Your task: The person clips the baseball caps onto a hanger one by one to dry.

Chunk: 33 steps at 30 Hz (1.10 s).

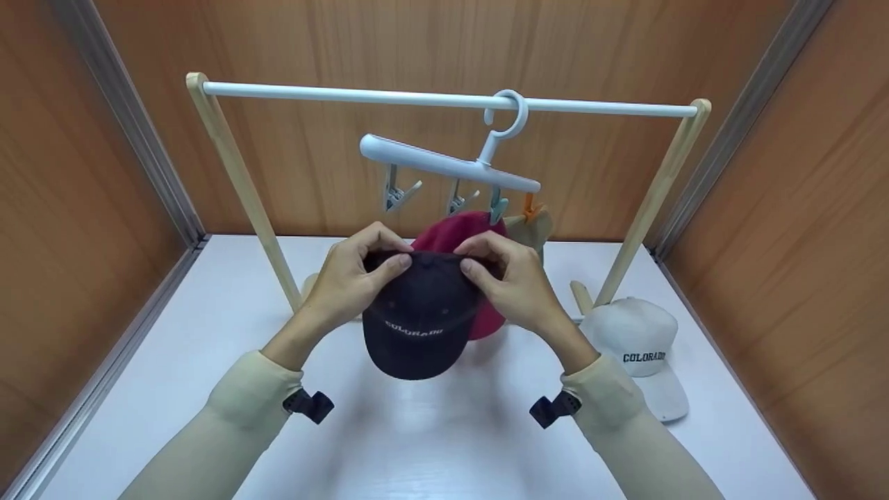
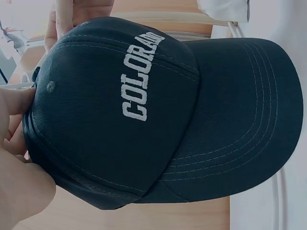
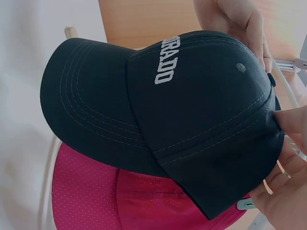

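Both hands hold a dark navy cap (image 1: 424, 305) by its top, brim hanging down and its COLORADO lettering facing me. My left hand (image 1: 351, 278) pinches the crown's left side between thumb and fingers; my right hand (image 1: 514, 281) pinches the right side. Just behind it, a red cap (image 1: 451, 232) hangs from a green clip (image 1: 497, 207) on a pale blue hanger (image 1: 444, 163). A tan cap (image 1: 535, 229) hangs from an orange clip (image 1: 529, 203) at the right end. Two grey clips, a left one (image 1: 396, 191) and a middle one (image 1: 458, 200), hold nothing.
The hanger hooks over a white rod (image 1: 333, 94) between wooden rack legs (image 1: 243, 180). At the right, a white COLORADO cap (image 1: 632, 340) lies on the white table (image 1: 173, 389). Wooden panels (image 1: 799, 229) enclose the back and sides.
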Available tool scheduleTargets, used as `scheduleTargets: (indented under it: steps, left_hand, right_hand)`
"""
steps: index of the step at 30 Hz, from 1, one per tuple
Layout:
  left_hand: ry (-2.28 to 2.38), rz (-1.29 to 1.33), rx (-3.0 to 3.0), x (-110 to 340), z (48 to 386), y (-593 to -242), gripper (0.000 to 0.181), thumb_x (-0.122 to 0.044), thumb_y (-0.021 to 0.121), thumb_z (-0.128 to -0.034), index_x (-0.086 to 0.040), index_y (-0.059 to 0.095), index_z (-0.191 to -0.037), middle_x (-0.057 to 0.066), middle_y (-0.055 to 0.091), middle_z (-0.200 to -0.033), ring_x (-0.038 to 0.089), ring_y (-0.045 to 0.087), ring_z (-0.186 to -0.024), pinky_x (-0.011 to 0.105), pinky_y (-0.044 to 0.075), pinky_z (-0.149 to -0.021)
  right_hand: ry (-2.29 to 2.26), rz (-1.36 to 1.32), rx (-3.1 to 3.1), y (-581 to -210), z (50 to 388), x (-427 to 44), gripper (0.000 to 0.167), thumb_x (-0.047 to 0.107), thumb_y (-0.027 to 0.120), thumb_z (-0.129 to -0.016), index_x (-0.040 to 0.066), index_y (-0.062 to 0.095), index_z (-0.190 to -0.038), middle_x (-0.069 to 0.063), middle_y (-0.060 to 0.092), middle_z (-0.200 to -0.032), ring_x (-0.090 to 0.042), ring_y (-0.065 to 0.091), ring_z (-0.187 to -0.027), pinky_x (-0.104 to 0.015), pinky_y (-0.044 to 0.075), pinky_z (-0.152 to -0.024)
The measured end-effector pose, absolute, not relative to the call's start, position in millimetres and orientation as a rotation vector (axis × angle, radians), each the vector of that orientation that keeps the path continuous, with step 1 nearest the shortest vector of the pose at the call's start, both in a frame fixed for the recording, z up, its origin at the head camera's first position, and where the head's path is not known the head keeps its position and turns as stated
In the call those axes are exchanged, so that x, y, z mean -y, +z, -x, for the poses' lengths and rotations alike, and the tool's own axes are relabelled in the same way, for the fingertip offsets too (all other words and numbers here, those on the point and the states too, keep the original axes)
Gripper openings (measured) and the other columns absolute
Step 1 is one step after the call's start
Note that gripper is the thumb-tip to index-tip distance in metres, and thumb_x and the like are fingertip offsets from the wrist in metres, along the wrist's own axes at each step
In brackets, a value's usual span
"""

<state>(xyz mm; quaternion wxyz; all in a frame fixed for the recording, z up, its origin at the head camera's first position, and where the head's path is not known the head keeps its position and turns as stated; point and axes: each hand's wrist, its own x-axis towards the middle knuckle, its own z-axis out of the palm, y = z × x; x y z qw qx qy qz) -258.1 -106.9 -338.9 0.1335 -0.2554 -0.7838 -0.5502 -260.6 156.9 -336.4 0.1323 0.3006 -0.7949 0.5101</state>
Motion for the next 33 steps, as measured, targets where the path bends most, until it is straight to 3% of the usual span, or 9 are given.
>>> scheduleTargets:
  steps: [15, 22, 33]
  left_hand:
    - [-1.59, 0.728, 2.259, 106.4, 262.6, -336.6, 0.012, -0.013, 0.075, -0.1004, -0.012, 0.073, -0.113, 0.001, 0.075, -0.104, 0.017, 0.065, -0.098, 0.029, 0.054, -0.087]
    - [-1.609, 0.752, 2.242, 106.4, 262.8, -332.8, 0.011, -0.014, 0.074, -0.1008, -0.013, 0.074, -0.112, 0.0, 0.075, -0.102, 0.017, 0.066, -0.097, 0.031, 0.054, -0.087]
    - [-1.613, 0.74, 2.258, 110.4, 259.8, -331.8, 0.012, -0.015, 0.074, -0.1012, -0.013, 0.074, -0.113, 0.0, 0.076, -0.103, 0.019, 0.067, -0.097, 0.033, 0.055, -0.087]
  right_hand:
    - [1.503, -0.868, 2.322, -333.9, 267.0, -159.2, 0.016, 0.009, 0.069, -0.103, 0.008, 0.073, -0.119, -0.002, 0.076, -0.11, -0.02, 0.069, -0.096, -0.034, 0.06, -0.091]
    - [1.468, -0.811, 2.344, -330.2, 270.0, -160.9, 0.018, 0.014, 0.07, -0.104, 0.01, 0.073, -0.121, -0.001, 0.075, -0.112, -0.019, 0.069, -0.1, -0.037, 0.06, -0.094]
    - [1.486, -0.73, 2.343, -320.8, 279.8, -154.4, 0.041, 0.022, 0.066, -0.107, 0.007, 0.06, -0.145, -0.007, 0.072, -0.128, -0.02, 0.068, -0.117, -0.036, 0.056, -0.104]
